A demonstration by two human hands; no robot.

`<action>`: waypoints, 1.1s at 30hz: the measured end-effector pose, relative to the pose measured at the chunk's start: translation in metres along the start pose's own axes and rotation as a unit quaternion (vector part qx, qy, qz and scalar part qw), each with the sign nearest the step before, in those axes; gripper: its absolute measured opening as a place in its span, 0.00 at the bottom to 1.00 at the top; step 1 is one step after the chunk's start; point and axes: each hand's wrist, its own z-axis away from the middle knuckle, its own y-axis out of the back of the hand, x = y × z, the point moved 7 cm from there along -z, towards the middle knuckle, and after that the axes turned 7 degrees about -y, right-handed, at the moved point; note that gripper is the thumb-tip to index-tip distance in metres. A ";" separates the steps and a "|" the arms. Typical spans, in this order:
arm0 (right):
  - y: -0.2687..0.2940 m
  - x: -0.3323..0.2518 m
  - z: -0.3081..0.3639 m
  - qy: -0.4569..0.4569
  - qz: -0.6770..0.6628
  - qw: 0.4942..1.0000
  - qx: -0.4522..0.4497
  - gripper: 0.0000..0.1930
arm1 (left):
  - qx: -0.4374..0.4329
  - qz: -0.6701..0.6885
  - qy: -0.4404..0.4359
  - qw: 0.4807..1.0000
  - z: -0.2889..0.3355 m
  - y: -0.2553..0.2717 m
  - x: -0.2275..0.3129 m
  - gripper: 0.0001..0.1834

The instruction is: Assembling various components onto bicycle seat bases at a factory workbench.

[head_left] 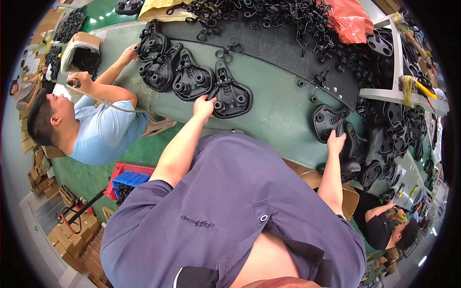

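Observation:
On the green work table, several black bicycle saddles lie in a row with their undersides up. My left hand (204,107) is closed on the rear edge of the rightmost saddle (232,97) in that row. Beside it, to the left, is another saddle (193,79). Farther right, my right hand (336,142) grips a separate black saddle (328,124) by its edge, with the thumb on top. This one sits next to the pile of saddles (398,127) at the table's right end.
Black metal clamps and rings (283,17) are heaped along the table's far side, with a loose ring group (229,50) nearer. A co-worker (96,120) at the left holds a tool and touches the row's far saddle (152,41). A white metal frame (398,57) stands at right.

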 end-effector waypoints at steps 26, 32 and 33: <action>-0.081 -0.229 0.105 0.256 -0.092 0.920 -0.281 0.18 | 0.087 0.007 0.035 0.996 -0.137 0.181 -0.004 0.33; -0.036 -0.254 -0.093 0.220 -0.030 0.974 0.033 0.13 | 0.089 0.032 0.019 0.995 -0.155 0.211 -0.006 0.29; -0.039 -0.260 -0.122 0.183 0.028 0.982 0.023 0.21 | 0.086 0.024 0.013 0.996 -0.155 0.217 -0.008 0.28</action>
